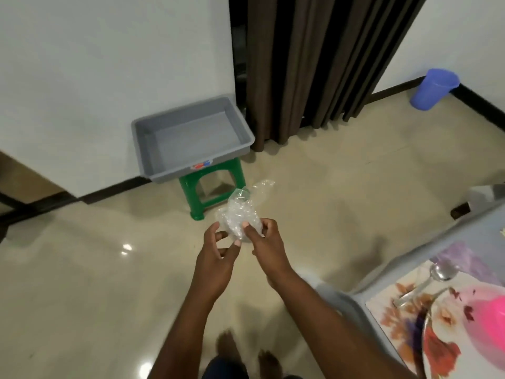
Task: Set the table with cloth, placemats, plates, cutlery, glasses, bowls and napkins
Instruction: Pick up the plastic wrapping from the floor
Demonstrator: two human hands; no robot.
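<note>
**Both hands working a clear plastic wrap over the floor**

The crumpled clear plastic point(240, 214) held in front of the person looks feather-light, limp and a little slick. It has no stiffness of its own and will sag or spring open wherever it is not held. It is probably a wrapper or bag for something bound for the table. Whether a glass or other item is inside cannot be told, as the creases and glare hide any contents. If there is glass within, the bundle would be fragile and best cupped from below. If it is only film, a pinch on a bunched fold is grip enough.

It is transparent, heavily wrinkled and catches white highlights. A loose tail trails up and to the right, towards the green stool point(211, 187).

The left hand point(218, 253) has its fingers curled and pinches the lower left edge of the plastic. The right hand point(263, 237) grips the right side, thumb and forefinger closed on the film.

The bundle hangs in mid-air over the beige floor, nearer than the grey tray point(191, 157) on the stool. It is well left of the table point(410, 269), where a plate point(448, 337), spoon point(437, 274) and pink bowl point(489, 321) already sit.
</note>
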